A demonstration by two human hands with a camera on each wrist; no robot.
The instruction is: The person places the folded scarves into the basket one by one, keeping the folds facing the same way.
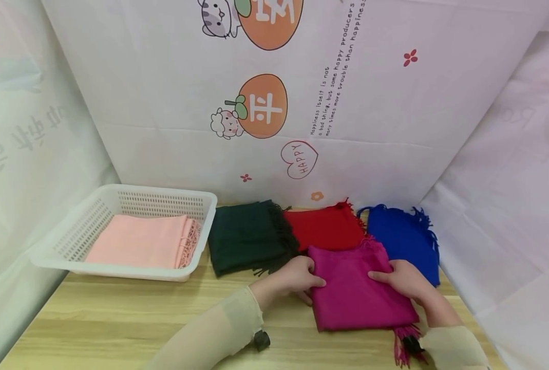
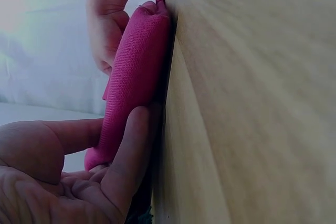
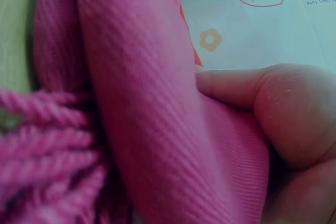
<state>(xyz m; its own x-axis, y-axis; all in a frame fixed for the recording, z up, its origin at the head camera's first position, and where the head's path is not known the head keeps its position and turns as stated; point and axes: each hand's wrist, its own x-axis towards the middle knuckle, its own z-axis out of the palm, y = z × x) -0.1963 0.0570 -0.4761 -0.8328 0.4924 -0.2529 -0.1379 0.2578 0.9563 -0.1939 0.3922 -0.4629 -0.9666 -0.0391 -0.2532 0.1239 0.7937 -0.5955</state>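
A folded magenta scarf (image 1: 355, 295) with twisted fringe lies between both hands at the right front of the table. My left hand (image 1: 297, 277) grips its left edge, thumb on top and fingers underneath, as the left wrist view also shows on the scarf (image 2: 134, 72). On the opposite edge my right hand (image 1: 405, 280) holds the cloth with its thumb (image 3: 231, 85) laid over the top; its other fingers are hidden beneath. Fringe (image 3: 47, 150) hangs out at the near right corner. Behind the scarf lie a folded red scarf (image 1: 325, 226) and a blue one (image 1: 401, 239).
A white perforated basket (image 1: 117, 272) stands at the left with a folded pink scarf (image 1: 137, 241) inside. Right of it lies a folded dark green scarf (image 1: 246, 236). Printed white cloth (image 1: 177, 103) walls the wooden table (image 1: 131, 324) at the back and both sides.
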